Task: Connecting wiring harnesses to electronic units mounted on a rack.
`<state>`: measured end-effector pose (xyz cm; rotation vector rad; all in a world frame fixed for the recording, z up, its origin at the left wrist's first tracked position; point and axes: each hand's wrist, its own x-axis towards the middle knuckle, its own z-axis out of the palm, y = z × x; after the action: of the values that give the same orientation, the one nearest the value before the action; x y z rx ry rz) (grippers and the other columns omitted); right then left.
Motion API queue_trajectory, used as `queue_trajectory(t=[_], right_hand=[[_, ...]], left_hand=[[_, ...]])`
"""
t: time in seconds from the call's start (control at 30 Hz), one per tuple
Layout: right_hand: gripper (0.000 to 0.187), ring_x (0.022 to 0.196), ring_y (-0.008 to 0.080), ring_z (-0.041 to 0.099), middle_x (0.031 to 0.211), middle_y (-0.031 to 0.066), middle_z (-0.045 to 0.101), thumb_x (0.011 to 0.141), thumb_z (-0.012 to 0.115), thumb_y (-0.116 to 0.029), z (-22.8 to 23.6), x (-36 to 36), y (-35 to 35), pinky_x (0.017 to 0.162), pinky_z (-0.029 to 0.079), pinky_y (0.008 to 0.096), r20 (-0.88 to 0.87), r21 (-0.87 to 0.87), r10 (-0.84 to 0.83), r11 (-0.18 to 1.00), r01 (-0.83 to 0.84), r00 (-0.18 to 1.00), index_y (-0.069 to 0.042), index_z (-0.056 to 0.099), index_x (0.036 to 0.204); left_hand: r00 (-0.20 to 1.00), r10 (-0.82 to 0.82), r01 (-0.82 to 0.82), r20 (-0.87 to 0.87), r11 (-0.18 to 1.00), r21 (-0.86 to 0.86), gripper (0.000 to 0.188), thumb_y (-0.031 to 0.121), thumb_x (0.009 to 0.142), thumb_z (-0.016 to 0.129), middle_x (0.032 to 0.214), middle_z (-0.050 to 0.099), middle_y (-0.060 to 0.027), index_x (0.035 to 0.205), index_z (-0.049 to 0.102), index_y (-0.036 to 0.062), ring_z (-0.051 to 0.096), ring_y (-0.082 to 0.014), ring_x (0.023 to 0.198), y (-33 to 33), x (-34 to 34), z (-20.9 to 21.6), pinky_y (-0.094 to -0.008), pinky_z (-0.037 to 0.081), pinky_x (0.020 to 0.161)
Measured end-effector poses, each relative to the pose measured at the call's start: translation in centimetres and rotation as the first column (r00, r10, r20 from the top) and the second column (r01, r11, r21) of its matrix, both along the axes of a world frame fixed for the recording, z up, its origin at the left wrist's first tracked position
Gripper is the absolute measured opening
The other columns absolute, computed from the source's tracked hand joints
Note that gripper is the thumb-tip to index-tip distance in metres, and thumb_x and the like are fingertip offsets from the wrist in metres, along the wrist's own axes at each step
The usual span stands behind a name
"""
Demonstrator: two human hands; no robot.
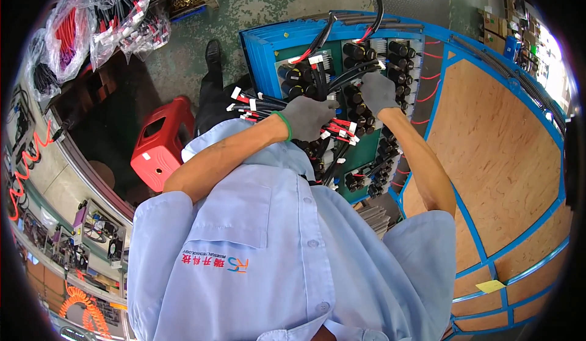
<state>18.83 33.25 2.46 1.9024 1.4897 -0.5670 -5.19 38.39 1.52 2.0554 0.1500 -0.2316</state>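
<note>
— What worries us most here?

— The wire bundle [268,104]. Our left hand [307,116] is closed around a thick sheaf of black and red leads with white tags, and their loose ends fan out to the left, off the edge of the blue-framed chassis [259,60]. If we pull that sheaf sideways while our right hand [378,92] is working at the board, we could strain whichever leads are already seated and tug a connector loose.

— And the right hand itself?

— It is down among the black capacitors [354,51] on the green circuit board [360,152], fingers curled. We think it is pinching a cable or a plug, but the glove hides the fingertips, so we cannot say for sure what it grips, if anything. A slip there could knock a capacitor or bend a pin.

— Anything else in the way?

— The black cables [342,72] arching over the top of the board cross right between our two hands; they could snag on the tagged ends.

— How are our arms set?

— Left forearm comes across the chest, elbow bent sharply, wrist level, grey glove fisted on the bundle just left of the board's middle. Right arm runs nearly straight up the right side of the board, wrist bent inward, hand resting above the left one. The two hands are near each other but not touching. The red stool [160,141] sits well apart on the floor at left.
</note>
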Motion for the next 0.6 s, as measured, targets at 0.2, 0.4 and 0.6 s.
queue_trajectory(t=[0.2, 0.4, 0.6], right_hand=[[0.016, 0.081, 0.0365, 0.072, 0.088, 0.0202, 0.072, 0.086, 0.060, -0.009, -0.6, 0.2, -0.5, 0.070, 0.059, 0.0448, 0.029, 0.001, -0.016, 1.000, 0.016, 0.999, -0.002, 0.075, 0.086], [0.018, 0.089, 0.0358, 0.071, 0.090, 0.0174, 0.072, 0.088, 0.065, -0.022, -0.1, 0.5, 0.3, 0.077, 0.057, 0.0446, -0.032, -0.035, -0.118, 0.993, 0.117, 0.993, -0.007, 0.075, 0.090], [0.023, 0.093, 0.0355, 0.068, 0.096, 0.0149, 0.071, 0.086, 0.067, -0.028, -0.7, 1.0, -0.1, 0.080, 0.054, 0.0468, -0.003, -0.075, -0.165, 0.983, 0.165, 0.986, -0.013, 0.075, 0.102]], left_hand=[[0.999, -0.034, 0.035, -0.014, 0.999, 0.017, 0.035, 0.015, 0.071, 0.067, 0.145, 0.050, -0.0008, 0.104, 0.064, 0.0045, 0.070, -0.0254, 0.080, 0.0, 0.2, -0.4, -0.0390, 0.054, 0.061], [0.999, 0.001, -0.001, 0.032, 1.000, 0.000, 0.026, 0.012, 0.072, 0.065, 0.130, 0.054, -0.0016, 0.097, 0.066, 0.0041, 0.070, -0.0259, 0.082, 0.3, -0.1, 0.0, -0.0398, 0.054, 0.061], [1.000, -0.015, 0.015, 0.002, 1.000, -0.026, 0.027, 0.010, 0.074, 0.064, 0.129, 0.055, -0.0029, 0.100, 0.068, 0.0044, 0.070, -0.0267, 0.091, 0.6, -0.3, 0.5, -0.0407, 0.057, 0.068]])
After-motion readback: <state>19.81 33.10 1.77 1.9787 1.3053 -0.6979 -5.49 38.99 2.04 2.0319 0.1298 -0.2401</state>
